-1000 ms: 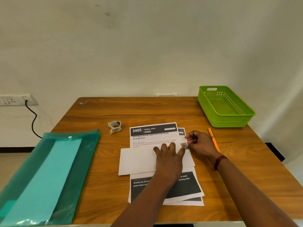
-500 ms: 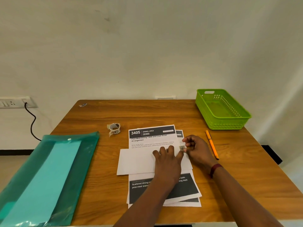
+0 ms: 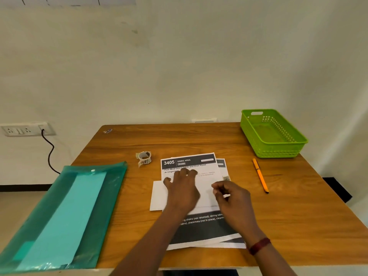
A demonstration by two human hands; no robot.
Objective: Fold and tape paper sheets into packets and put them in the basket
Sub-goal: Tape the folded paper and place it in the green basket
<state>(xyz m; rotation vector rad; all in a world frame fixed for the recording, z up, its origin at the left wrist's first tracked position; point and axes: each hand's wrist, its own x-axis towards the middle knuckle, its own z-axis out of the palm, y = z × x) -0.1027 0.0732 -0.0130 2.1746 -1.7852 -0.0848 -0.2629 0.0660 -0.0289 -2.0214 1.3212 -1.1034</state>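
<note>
The top paper sheet (image 3: 191, 166) lay on a stack near the middle of the wooden desk (image 3: 298, 206), its dark header reading "3405 | DINING AREA" above "Post-Meal Dining Table and Chair Reset Arrangement". Lower down, a dark band showed "chairs (not returned), dining table" and "placemats (not in place), cleaning". The left hand (image 3: 182, 191) pressed flat on the folded part, fingers spread apart. The right hand (image 3: 232, 198) hovered just beside it, fingers curled loosely together; whether they pinched anything could not be told. A small piece of tape (image 3: 226, 178) sat at the sheet's right edge. The tape roll (image 3: 143, 158) stood to the left, an orange pen (image 3: 260, 175) to the right, the green basket (image 3: 272, 148) at the far right corner, and a teal folder (image 3: 65, 212) at the left.
</note>
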